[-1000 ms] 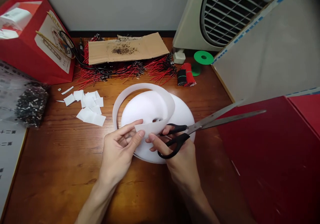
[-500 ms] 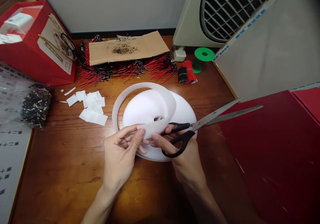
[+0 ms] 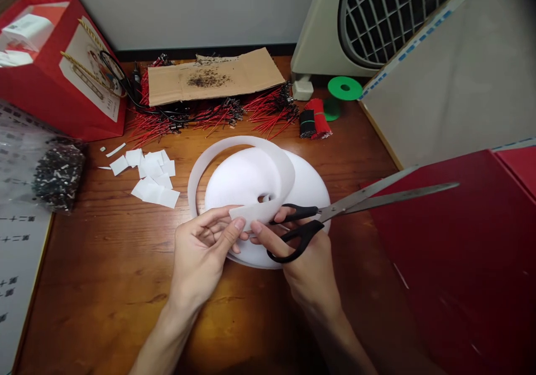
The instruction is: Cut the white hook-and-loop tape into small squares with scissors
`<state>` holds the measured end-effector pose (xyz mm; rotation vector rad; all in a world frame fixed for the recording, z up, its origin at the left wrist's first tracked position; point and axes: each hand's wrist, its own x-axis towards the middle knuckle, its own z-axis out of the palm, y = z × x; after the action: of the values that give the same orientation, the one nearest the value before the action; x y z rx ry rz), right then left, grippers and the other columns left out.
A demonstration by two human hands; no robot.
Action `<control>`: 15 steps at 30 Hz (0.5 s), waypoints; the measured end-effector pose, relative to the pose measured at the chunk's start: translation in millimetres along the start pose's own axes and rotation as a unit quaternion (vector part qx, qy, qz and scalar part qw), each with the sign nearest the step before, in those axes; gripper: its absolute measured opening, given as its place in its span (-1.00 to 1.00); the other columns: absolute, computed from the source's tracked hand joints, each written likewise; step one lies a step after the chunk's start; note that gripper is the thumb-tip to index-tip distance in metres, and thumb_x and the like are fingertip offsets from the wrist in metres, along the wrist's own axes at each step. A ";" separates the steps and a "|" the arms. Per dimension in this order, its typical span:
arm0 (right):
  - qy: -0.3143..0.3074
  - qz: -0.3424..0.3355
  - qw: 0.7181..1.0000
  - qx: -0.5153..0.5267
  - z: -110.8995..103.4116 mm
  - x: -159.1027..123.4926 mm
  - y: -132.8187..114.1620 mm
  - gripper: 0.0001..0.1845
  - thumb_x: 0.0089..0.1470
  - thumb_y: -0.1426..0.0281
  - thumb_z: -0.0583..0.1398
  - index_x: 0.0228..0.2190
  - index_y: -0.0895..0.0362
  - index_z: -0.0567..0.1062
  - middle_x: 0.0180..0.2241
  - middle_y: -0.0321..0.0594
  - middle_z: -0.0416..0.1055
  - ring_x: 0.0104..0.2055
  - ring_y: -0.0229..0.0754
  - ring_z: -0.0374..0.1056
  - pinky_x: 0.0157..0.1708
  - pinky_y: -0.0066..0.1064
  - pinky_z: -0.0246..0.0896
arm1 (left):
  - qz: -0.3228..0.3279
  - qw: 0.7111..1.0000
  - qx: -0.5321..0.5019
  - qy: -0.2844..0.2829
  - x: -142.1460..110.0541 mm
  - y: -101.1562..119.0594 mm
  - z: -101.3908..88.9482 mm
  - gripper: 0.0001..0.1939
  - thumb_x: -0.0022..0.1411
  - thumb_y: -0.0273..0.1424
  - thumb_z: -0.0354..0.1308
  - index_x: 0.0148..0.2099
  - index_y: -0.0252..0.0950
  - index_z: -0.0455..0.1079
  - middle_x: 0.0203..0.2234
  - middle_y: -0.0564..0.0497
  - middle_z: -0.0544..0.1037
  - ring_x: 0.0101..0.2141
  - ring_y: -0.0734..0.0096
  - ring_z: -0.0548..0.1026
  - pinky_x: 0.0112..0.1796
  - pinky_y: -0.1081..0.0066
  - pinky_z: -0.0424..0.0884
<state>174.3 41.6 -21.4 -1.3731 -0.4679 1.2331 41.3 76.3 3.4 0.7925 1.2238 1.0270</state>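
A translucent white strip point(image 3: 262, 214) loops up and back from a wide white roll point(image 3: 234, 177) lying flat on the table. Its free end is pinched between the thumb and fingers of my left hand point(image 3: 205, 246). My right hand point(image 3: 307, 263) has its fingers through the black handles of a pair of scissors point(image 3: 299, 235). The blades stand apart and point away to the right. My right thumb tip lies close against the strip's lower edge. Several cut white pieces point(image 3: 153, 168) lie to the left of the roll.
Behind the roll, cardboard point(image 3: 213, 79) rests on red wires point(image 3: 272, 110). Wire bundles point(image 3: 315, 119) and a green spool point(image 3: 344, 88) stand back right. A red bag point(image 3: 50, 73) and a plastic bag of small parts point(image 3: 58, 174) are left. A dark red box point(image 3: 456, 252) borders the right.
The scissors have swung slightly, their tips moving right and a little down. My right thumb has shifted slightly left along the strip. Both hands keep their hold.
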 end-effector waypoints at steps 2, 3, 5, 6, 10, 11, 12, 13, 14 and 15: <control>-0.005 -0.001 1.000 0.000 -0.2 -0.6 -0.4 -0.52 -0.14 0.25 0.59 -0.36 0.05 0.43 -0.48 -0.30 0.64 -0.45 -0.01 0.67 -0.46 -0.37 0.53 | -0.001 1.000 0.004 -0.001 -0.4 -0.3 -1.3 -0.76 -0.09 -0.49 0.61 -0.31 -0.32 0.70 -0.59 0.03 0.65 -0.59 0.53 0.53 -0.52 0.62 0.50; -0.004 -0.002 1.000 -0.002 -0.5 -0.8 -0.5 -0.52 -0.14 0.26 0.59 -0.36 0.05 0.43 -0.49 -0.31 0.64 -0.47 -0.02 0.66 -0.47 -0.38 0.52 | 0.001 1.000 0.008 -0.002 -0.6 -0.5 -1.8 -0.77 -0.07 -0.46 0.61 -0.31 -0.32 0.69 -0.59 0.03 0.64 -0.59 0.53 0.53 -0.51 0.62 0.50; -0.002 -0.002 1.000 -0.007 -1.1 -0.8 -0.1 -0.53 -0.13 0.25 0.58 -0.36 0.05 0.43 -0.51 -0.33 0.62 -0.49 -0.05 0.65 -0.49 -0.39 0.50 | 0.007 1.000 0.018 -0.014 -1.0 -1.3 -2.3 -0.80 0.00 -0.40 0.59 -0.33 -0.32 0.67 -0.58 0.04 0.63 -0.58 0.54 0.51 -0.50 0.61 0.48; 0.000 -0.003 1.000 -0.010 -1.0 -0.6 0.3 -0.52 -0.13 0.25 0.58 -0.36 0.05 0.43 -0.51 -0.33 0.61 -0.50 -0.06 0.64 -0.49 -0.39 0.50 | 0.011 0.999 0.024 -0.025 -1.2 -2.0 -2.2 -0.81 0.05 -0.37 0.57 -0.33 -0.32 0.66 -0.58 0.05 0.62 -0.58 0.55 0.50 -0.48 0.61 0.47; -0.002 -0.013 1.000 -0.019 2.6 0.6 1.6 -0.52 -0.14 0.21 0.58 -0.36 0.05 0.43 -0.47 -0.30 0.61 -0.49 -0.06 0.61 -0.48 -0.34 0.51 | 0.017 0.998 0.042 -0.049 -2.0 -5.3 0.7 -0.83 0.22 -0.31 0.46 -0.32 -0.29 0.63 -0.60 0.12 0.54 -0.59 0.62 0.44 -0.49 0.62 0.40; -0.005 -0.016 1.000 -0.022 2.9 0.6 1.2 -0.52 -0.12 0.20 0.57 -0.36 0.05 0.43 -0.48 -0.31 0.60 -0.50 -0.07 0.60 -0.48 -0.34 0.50 | 0.019 0.998 0.045 -0.044 -2.1 -5.7 1.6 -0.81 0.23 -0.30 0.45 -0.34 -0.30 0.61 -0.61 0.12 0.52 -0.60 0.62 0.42 -0.51 0.63 0.38; -0.011 -0.020 0.999 -0.027 2.0 0.2 0.3 -0.54 -0.10 0.19 0.56 -0.36 0.06 0.44 -0.50 -0.32 0.58 -0.51 -0.09 0.58 -0.49 -0.36 0.47 | 0.021 0.998 0.048 -0.036 -2.1 -5.7 2.3 -0.78 0.22 -0.29 0.45 -0.38 -0.30 0.58 -0.62 0.12 0.50 -0.61 0.63 0.40 -0.53 0.63 0.35; -0.017 -0.026 0.999 -0.035 -0.8 -0.9 -1.1 -0.56 -0.05 0.18 0.55 -0.34 0.06 0.45 -0.51 -0.33 0.56 -0.52 -0.12 0.55 -0.50 -0.38 0.44 | 0.025 0.998 0.053 -0.026 -1.9 -5.3 2.6 -0.74 0.21 -0.29 0.46 -0.43 -0.31 0.54 -0.63 0.12 0.49 -0.61 0.63 0.38 -0.55 0.63 0.33; -0.029 -0.031 0.998 -0.047 -5.8 -3.0 -2.9 -0.60 0.02 0.16 0.51 -0.33 0.06 0.47 -0.50 -0.32 0.56 -0.52 -0.16 0.52 -0.49 -0.40 0.40 | 0.029 0.998 0.059 -0.015 -1.5 -4.7 2.4 -0.70 0.20 -0.29 0.46 -0.47 -0.32 0.50 -0.64 0.13 0.47 -0.62 0.63 0.37 -0.56 0.64 0.31; -0.050 -0.033 0.996 -0.060 -13.1 -6.2 -5.1 -0.63 0.09 0.12 0.47 -0.31 0.07 0.49 -0.48 -0.31 0.55 -0.51 -0.18 0.48 -0.48 -0.41 0.37 | 0.033 0.997 0.065 -0.004 -0.7 -3.9 1.7 -0.67 0.20 -0.29 0.46 -0.50 -0.32 0.47 -0.65 0.13 0.45 -0.62 0.64 0.35 -0.57 0.64 0.30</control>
<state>185.1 31.4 -17.4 -1.3894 -0.6626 1.2403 43.7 74.2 0.4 0.9412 1.2744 1.0038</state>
